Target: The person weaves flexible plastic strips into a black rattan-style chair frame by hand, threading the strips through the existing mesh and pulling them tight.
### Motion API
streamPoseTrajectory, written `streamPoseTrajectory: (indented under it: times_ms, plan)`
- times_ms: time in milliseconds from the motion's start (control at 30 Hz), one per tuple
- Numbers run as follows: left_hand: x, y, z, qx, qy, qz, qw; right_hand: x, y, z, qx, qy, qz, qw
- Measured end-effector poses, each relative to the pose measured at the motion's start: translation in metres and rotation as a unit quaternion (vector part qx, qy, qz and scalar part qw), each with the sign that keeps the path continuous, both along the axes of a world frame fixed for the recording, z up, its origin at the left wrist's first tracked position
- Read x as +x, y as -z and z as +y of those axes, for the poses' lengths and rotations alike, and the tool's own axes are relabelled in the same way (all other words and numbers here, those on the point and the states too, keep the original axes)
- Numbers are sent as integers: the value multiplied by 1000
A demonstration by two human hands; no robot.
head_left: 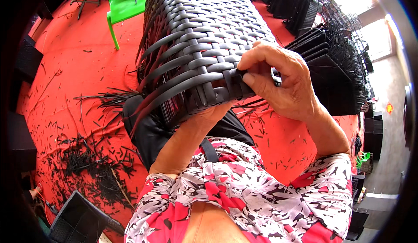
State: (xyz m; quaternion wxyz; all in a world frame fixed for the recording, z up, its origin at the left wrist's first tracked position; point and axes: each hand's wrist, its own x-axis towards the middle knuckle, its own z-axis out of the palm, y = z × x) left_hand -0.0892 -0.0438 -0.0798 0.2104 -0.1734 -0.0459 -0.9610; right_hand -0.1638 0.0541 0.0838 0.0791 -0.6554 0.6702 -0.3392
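- Head view is filled, below everything else, by a red floor, on which the work is done; it serves as a catch-all, so cut ends are left where they fall.
- A large grey woven frame is propped on the lap, its finished surface turned up and its near edge brought close to the body, apparently so that the weaving edge is within easy reach of both hands.
- Stacks of dark woven panels are seen at the right, well apart from the hands, piled on edge as if stored.
- A green plastic chair stands at the far side, beside the frame's upper end.
- A heap of black strip offcuts is spread on the floor at the person's left.
- A dark woven basket is seen at the lower left, near the offcuts.
- The right hand is closed in a pinch on a grey strip end at the frame's near edge, thumb and fingers pressed together on it, seemingly to keep it taut.
- The left hand is pressed up under that same edge as a support; whether its fingers are curled round anything cannot be told, being hidden by the frame.
- Loose strips hang free from the frame's left side, unwoven.
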Motion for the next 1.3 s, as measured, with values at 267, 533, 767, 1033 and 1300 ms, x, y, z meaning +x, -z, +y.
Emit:
streamPoseTrajectory:
  times_ms: [267,533,767,1033,1300]
  plan:
    - [2,-27,12,-10,-10,-67,998,-5,6,-6,-85,-99,-45,990]
    - [4,-10,22,-57,39,-18,997,15,-31,-2,-160,-158,-149,963]
    - [72,-45,41,-556,-324,-38,765,8,-48,8,-37,-9,-238,970]
    - [90,-73,-10,-610,-632,-173,446,1,-29,6,-64,-108,-286,950]
    - [78,-70,-7,-659,-628,-174,375,-11,-13,-1,-132,-128,-69,980]
